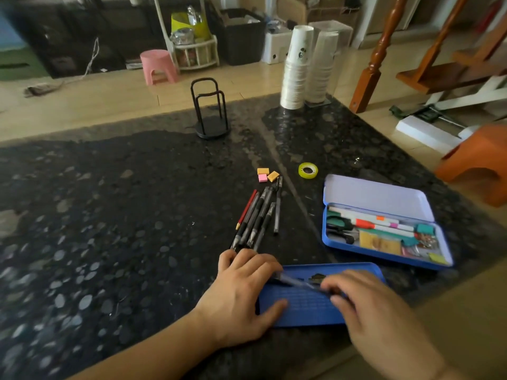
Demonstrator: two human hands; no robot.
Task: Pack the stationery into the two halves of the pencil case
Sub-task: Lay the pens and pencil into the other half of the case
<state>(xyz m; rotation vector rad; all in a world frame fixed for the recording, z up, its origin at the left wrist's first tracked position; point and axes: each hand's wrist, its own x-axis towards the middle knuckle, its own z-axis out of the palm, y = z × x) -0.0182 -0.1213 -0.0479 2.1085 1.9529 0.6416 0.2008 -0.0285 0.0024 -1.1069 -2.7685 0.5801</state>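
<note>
A flat blue tray half of the pencil case (pixel 307 311) lies near the table's front edge. My left hand (pixel 241 294) rests on its left end, fingers spread. My right hand (pixel 375 305) pinches a clear pen (pixel 295 282) that lies slanted over this tray. The other half, a blue tin with raised lid (pixel 384 253), sits to the right and holds markers, scissors, clips and sticky notes. Several black pens and a red pencil (pixel 255 218) lie in a bundle on the table. Three small erasers (pixel 267 174) and a yellow tape roll (pixel 308 170) lie further back.
The dark speckled table (pixel 109 215) carries a black wire holder (pixel 210 111) at the back centre and two stacks of paper cups (pixel 307 67) at the back right. An orange stool (pixel 477 163) stands beyond the right edge.
</note>
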